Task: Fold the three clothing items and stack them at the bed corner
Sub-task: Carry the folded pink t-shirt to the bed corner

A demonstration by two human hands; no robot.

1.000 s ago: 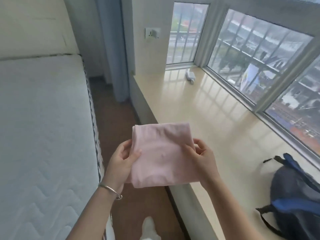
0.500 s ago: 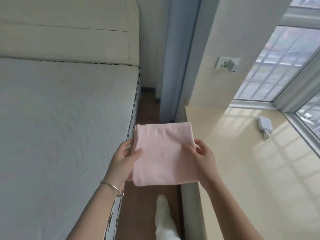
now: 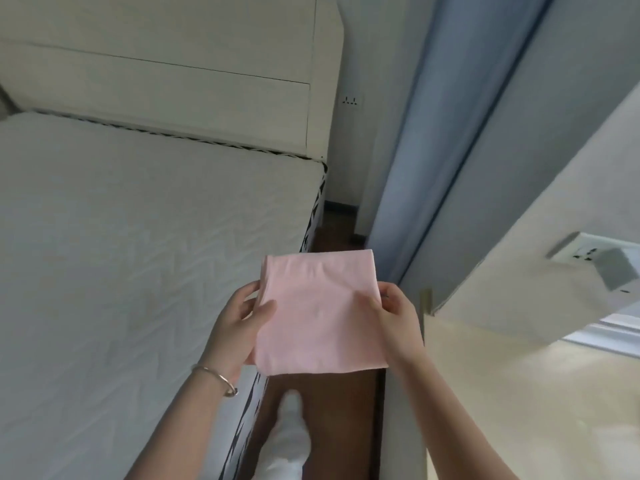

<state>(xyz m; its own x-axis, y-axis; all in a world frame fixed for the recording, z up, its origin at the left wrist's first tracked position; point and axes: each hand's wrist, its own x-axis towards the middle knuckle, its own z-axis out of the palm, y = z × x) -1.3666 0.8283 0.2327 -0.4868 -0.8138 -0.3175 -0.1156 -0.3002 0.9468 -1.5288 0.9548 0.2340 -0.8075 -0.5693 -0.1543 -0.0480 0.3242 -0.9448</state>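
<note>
- Since the earlier frames, the view has been swung left: the backpack and the window panes are no longer seen, and more of the bed is taken in. The grip on the cloth is unchanged.
- One folded pink garment (image 3: 320, 313) is seen, held flat in the air as a neat rectangle. It is held above the narrow strip of dark floor (image 3: 341, 410) between the mattress (image 3: 138, 254) and a cream ledge (image 3: 519, 393), with its left part over the mattress edge.
- Two hands are seen. The garment's left edge is pinched by the left hand (image 3: 239, 327), thumb on top and fingers underneath.
- Its right edge is pinched by the right hand (image 3: 394, 317), thumb laid on top and fingers curled behind.
- One thin metal bracelet (image 3: 216, 375) is worn on the left wrist.
- One foot in a white sock (image 3: 289, 427) is placed on the floor below the garment.
- No other clothing is shown on the mattress.
- One pale headboard (image 3: 166, 74) is set behind the mattress, and one blue-grey curtain (image 3: 433, 133) is hung to its right.
- Two wall sockets are counted: one beside the headboard (image 3: 351, 99), one blurred at far right (image 3: 588, 258).
</note>
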